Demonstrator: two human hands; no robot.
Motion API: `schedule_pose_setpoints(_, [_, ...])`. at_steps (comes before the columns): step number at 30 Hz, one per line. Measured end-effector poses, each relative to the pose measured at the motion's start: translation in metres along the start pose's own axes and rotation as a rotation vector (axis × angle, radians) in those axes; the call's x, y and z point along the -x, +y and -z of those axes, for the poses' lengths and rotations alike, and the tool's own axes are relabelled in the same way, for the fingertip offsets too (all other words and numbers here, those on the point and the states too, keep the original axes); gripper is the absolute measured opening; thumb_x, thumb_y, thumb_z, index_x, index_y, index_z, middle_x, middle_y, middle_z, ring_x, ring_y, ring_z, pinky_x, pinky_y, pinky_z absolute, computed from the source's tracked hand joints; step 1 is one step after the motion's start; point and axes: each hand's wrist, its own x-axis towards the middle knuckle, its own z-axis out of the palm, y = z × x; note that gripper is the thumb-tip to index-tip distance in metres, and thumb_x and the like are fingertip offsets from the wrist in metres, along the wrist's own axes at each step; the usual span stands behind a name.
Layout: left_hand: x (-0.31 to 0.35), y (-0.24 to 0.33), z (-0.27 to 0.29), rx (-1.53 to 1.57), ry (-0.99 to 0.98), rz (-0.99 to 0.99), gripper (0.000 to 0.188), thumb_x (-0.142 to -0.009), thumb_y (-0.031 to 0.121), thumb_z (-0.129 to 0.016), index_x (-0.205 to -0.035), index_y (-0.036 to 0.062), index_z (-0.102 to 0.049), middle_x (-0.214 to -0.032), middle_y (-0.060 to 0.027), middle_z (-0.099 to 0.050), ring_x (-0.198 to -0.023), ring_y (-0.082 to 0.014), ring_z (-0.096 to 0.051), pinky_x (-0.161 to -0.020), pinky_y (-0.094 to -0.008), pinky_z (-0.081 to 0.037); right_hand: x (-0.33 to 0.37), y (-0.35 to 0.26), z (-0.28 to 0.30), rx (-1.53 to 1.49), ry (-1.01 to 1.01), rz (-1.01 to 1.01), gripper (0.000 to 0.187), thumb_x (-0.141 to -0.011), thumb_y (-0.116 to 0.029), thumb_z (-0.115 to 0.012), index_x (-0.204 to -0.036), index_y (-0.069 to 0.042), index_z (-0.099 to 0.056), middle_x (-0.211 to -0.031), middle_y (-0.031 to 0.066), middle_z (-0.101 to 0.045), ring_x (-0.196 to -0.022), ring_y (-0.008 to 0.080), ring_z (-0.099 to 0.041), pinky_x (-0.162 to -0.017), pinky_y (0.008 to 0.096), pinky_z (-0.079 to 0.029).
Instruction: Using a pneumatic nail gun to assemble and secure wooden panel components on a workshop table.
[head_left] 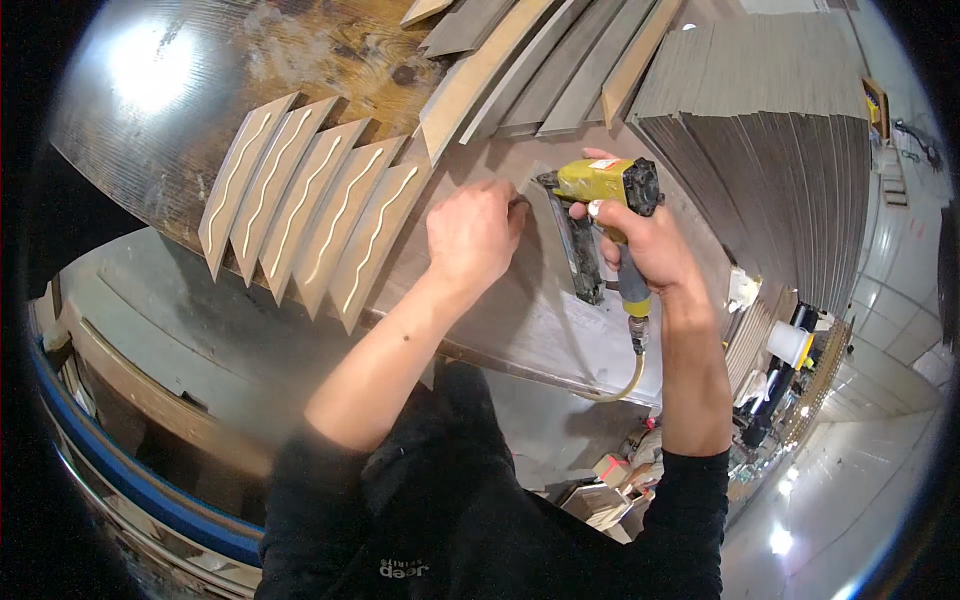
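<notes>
My right hand [645, 240] is wrapped round the grip of a yellow and black air nail gun [600, 182]. From the base of its handle runs a pale air hose [632, 380]. The gun's nose points left, close to the fingers of my left hand [475, 232]. That hand is closed, its fingertips pressed down at the board surface; what they pinch there, if anything, is hidden. Left of it lie several slanted wooden slats [330, 205], overlapping in a row, each with a wavy bead of pale glue along it.
A tall stack of thin grey boards [765, 150] stands at the right. More grey and tan slats [545, 75] lie fanned at the far side. The dark wooden tabletop [215, 70] extends at the left. Below right are a white container [790, 345] and loose wood offcuts [600, 503].
</notes>
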Motion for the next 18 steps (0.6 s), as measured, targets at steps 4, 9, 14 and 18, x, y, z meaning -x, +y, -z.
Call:
schedule_pose_setpoints(4, [0.000,-0.001,0.001,0.005,0.018,-0.025,0.020,-0.088,0.027,-0.072,-0.093,0.0078,-0.071,-0.093,-0.0129,-0.071,-0.088,-0.0349,-0.069,-0.072,-0.0466,-0.054,-0.001,0.001,-0.001,0.008,0.015,0.017,0.059,-0.082,-0.009,-0.070,-0.139,-0.009,-0.055,-0.096,0.0024,-0.068,-0.051,0.0095,-0.052,-0.044,0.0266,-0.041])
schedule_pose_setpoints(9, [0.000,0.001,0.003,-0.002,0.021,-0.022,0.020,-0.088,0.027,-0.072,-0.092,0.0077,-0.071,-0.092,-0.0132,-0.071,-0.087,-0.0351,-0.069,-0.072,-0.0470,-0.054,-0.001,-0.001,-0.001,0.028,0.009,0.006,0.059,-0.083,-0.011,-0.069,-0.140,-0.010,-0.054,-0.094,0.0018,-0.067,-0.051,0.0099,-0.052,-0.045,0.0270,-0.042])
schedule_pose_setpoints(14, [0.000,0.003,0.003,0.007,0.022,-0.030,0.019,-0.088,0.026,-0.073,-0.092,0.0079,-0.071,-0.093,-0.0130,-0.071,-0.088,-0.0353,-0.069,-0.074,-0.0470,-0.054,-0.002,0.000,0.006,0.035,-0.017,-0.007,0.062,-0.085,-0.015,-0.067,-0.145,-0.011,-0.051,-0.096,0.0037,-0.069,-0.052,0.0114,-0.053,-0.047,0.0286,-0.044])
schedule_pose_setpoints(18, [0.001,0.003,0.003,0.024,0.004,0.004,0.018,-0.088,0.026,-0.072,-0.094,0.0085,-0.073,-0.094,-0.0126,-0.071,-0.088,-0.0348,-0.069,-0.075,-0.0466,-0.054,-0.001,0.004,0.013,0.012,0.002,-0.011,0.064,-0.086,-0.018,-0.065,-0.148,-0.011,-0.047,-0.101,0.0071,-0.072,-0.054,0.0126,-0.055,-0.048,0.0291,-0.044])
